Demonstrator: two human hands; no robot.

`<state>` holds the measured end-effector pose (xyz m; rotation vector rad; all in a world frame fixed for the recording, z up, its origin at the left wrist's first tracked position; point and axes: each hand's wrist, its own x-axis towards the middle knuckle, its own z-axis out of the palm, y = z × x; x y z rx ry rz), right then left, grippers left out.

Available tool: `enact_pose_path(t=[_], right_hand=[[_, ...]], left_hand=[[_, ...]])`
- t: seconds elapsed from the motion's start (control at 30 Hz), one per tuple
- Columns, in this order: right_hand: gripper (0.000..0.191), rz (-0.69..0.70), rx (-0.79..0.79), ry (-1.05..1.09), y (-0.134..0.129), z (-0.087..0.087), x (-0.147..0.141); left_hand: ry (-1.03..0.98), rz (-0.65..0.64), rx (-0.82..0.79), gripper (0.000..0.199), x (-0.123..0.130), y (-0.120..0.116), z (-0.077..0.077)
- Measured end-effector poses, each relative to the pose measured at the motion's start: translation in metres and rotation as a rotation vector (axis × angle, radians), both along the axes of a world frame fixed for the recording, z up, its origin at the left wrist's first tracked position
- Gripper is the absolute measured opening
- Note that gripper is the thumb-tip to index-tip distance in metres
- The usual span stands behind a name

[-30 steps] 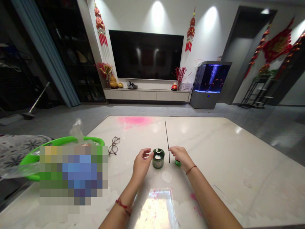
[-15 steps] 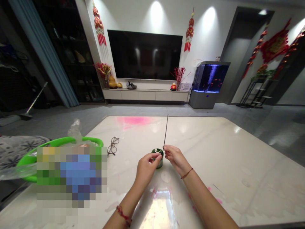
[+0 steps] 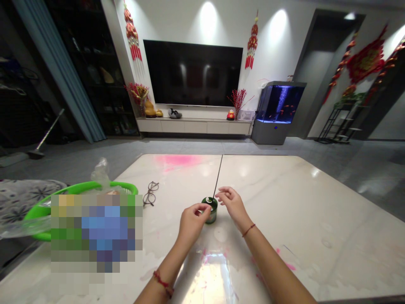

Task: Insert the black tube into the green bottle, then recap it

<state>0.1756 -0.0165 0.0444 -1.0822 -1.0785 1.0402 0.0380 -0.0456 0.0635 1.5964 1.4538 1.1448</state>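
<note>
A small dark green jar [image 3: 212, 216] stands on the pale table, with a white ring [image 3: 209, 200] at its top. One thin dark stick [image 3: 218, 177] rises from the jar, leaning slightly to the right. In front of the jar's left side, my left hand [image 3: 193, 218] has thumb and forefinger pinched together; whether something small is between them I cannot make out. My right hand [image 3: 232, 202] is just right of the stick, fingers apart and holding nothing.
Eyeglasses [image 3: 150, 194] lie left of the jar. At the table's left is a green basket [image 3: 126, 185] with plastic bags, its contents partly blurred out. Pink stains [image 3: 179, 160] mark the marble-look table [image 3: 316, 219]. Beyond are a television [image 3: 193, 74] and a fish tank [image 3: 281, 101].
My right hand has let go of the stick, its fingers spreading and moving slightly up and right. The stick now stands lower and leans more. My left hand has shifted slightly left.
</note>
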Motion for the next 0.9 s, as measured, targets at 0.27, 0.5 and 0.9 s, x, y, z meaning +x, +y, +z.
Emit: enact_pose_path(t=[0.27,0.5,0.9], right_hand=[[0.039,-0.454,0.498,-1.049,-0.001,-0.002,0.036],[0.022,-0.340,0.729,-1.386,-0.010,0.000,0.040],[0.014,-0.508,0.602,-0.996,-0.007,0.002,0.045]], left_hand=[[0.059,-0.095,0.024,0.024,0.004,-0.003,-0.005],[0.006,-0.132,-0.006,0.023,0.009,-0.002,-0.013],[-0.333,-0.096,-0.076,0.035,0.006,-0.004,0.003]])
